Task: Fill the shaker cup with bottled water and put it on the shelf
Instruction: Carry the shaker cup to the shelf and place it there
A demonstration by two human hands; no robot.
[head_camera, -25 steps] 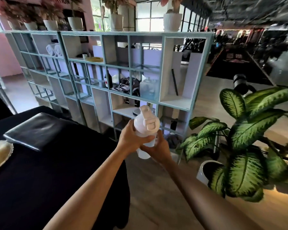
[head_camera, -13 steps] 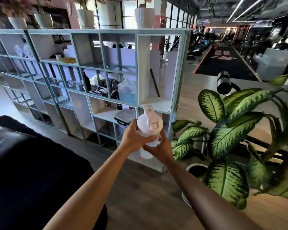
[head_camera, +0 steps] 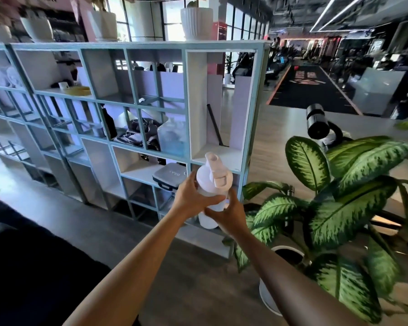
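Note:
I hold a white shaker cup [head_camera: 213, 182] upright in front of me with both hands. Its lid is on and the spout cap stands flipped up. My left hand [head_camera: 193, 196] wraps the upper body from the left. Around the lower body, from the right, is my right hand [head_camera: 229, 216]. The pale blue shelf unit [head_camera: 252, 128] stands just behind the cup. Its tall right-hand cell [head_camera: 222, 156] has a bare white floor just above and behind the cup. How much water the cup holds cannot be told.
A large potted plant [head_camera: 339, 208] with a white pot [head_camera: 269, 300] stands close on the right. Shelf cells hold a grey case [head_camera: 169, 178], a clear jug [head_camera: 172, 137], clothing and a dark bottle. White plant pots [head_camera: 196, 23] sit on top. A black table edge [head_camera: 21, 267] is at lower left.
The view has swung right and closer to the shelf; the black table has slid out to the left. Both hands keep the cup, now nearer the shelf's right end.

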